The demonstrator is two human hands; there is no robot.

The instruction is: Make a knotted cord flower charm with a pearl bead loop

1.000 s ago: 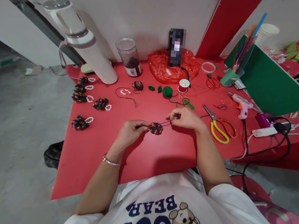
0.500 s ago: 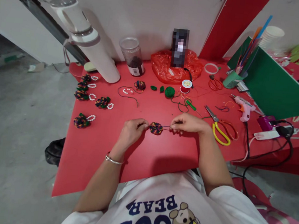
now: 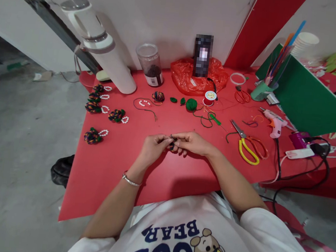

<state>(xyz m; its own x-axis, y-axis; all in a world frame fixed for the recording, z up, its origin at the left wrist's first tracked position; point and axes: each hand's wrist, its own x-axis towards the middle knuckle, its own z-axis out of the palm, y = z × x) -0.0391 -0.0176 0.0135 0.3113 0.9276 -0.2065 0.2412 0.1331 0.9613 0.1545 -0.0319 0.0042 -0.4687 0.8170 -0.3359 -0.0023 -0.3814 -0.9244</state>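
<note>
A small dark multicoloured crocheted flower (image 3: 172, 146) is pinched between my hands above the red table, mostly covered by fingers. My left hand (image 3: 156, 145) closes on its left side with thumb and fingertips. From the right, my right hand (image 3: 190, 143) grips it too, fingers bent beneath and thumb on top. A short dark strand shows at the upper edge of the flower. Beyond the hands lie a green yarn ball (image 3: 191, 104), two green leaf pieces (image 3: 173, 100) and a green-handled crochet hook (image 3: 215, 120).
Finished-looking yarn flowers with bead loops (image 3: 93, 136) sit at left. Yellow-and-orange-handled scissors (image 3: 247, 147), a pink glue gun (image 3: 276, 123) and a power strip (image 3: 300, 153) with cables are at right. A white flask (image 3: 111, 65), jar (image 3: 150, 67) and phone (image 3: 202, 56) stand behind.
My right hand has moved left to meet my left hand. The strand that was stretched between flower and right hand is drawn in, and the fingers now cover most of the flower.
</note>
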